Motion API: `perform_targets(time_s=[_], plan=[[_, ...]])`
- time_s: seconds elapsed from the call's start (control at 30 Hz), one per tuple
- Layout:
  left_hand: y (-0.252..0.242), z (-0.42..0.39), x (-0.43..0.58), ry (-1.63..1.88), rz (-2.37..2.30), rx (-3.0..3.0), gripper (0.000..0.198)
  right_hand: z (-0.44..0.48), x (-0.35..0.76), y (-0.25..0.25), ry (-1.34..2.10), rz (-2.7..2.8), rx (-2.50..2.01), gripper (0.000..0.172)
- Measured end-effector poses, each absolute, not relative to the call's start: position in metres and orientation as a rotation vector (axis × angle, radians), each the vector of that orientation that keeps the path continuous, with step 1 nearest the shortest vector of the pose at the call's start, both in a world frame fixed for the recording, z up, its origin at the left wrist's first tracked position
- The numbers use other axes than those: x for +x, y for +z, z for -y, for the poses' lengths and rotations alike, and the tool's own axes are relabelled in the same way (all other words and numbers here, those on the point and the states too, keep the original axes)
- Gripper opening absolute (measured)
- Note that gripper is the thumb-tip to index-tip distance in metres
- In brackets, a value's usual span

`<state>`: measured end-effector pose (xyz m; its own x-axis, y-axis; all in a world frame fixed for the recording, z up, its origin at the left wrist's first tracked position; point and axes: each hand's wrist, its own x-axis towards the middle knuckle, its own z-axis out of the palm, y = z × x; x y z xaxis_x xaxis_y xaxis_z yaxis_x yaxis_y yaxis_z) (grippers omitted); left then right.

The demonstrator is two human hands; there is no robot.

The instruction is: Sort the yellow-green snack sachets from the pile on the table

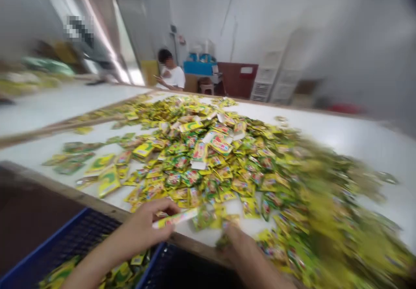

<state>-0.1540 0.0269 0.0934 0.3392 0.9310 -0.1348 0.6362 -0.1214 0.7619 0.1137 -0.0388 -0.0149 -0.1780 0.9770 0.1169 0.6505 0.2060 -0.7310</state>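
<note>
My left hand [156,224] grips a small flat carton [177,219], white and yellow with coloured print, fingers wrapped round it near the table's front edge. Close by on the right, my right hand [235,237] is smeared by motion, low over the table among small packets; its fingers do not show clearly. A green and a yellow packet [204,217] lie between the two hands. Beyond them spreads a large heap of yellow and green sachets [182,163], with several opened cartons [219,141] on top.
A blue plastic basket [81,219] holding packets stands below the table edge at left. Loose yellow cartons [108,180] lie on the white table [341,128]. A wooden strip [65,126] divides the tabletop. A person [172,74] in white sits beyond the far edge.
</note>
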Motion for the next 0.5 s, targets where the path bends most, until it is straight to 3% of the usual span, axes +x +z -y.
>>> perform_targets(time_s=[0.2,0.27,0.37,0.5], plan=[[0.080,-0.062,-0.092,0.278,-1.242,2.098,0.013,0.032,0.159,-0.021,1.096,1.302,-1.464,0.013],[0.077,-0.072,-0.062,0.182,-1.156,2.099,0.015,0.027,0.164,-0.019,1.165,1.044,-1.343,0.022],[0.080,-0.091,-0.015,0.109,-1.034,2.048,0.031,0.020,0.166,-0.017,1.202,0.965,-1.247,0.032],[0.096,-0.117,0.015,0.097,-0.867,1.933,0.051,0.023,0.167,-0.027,1.081,1.097,-1.413,0.023]])
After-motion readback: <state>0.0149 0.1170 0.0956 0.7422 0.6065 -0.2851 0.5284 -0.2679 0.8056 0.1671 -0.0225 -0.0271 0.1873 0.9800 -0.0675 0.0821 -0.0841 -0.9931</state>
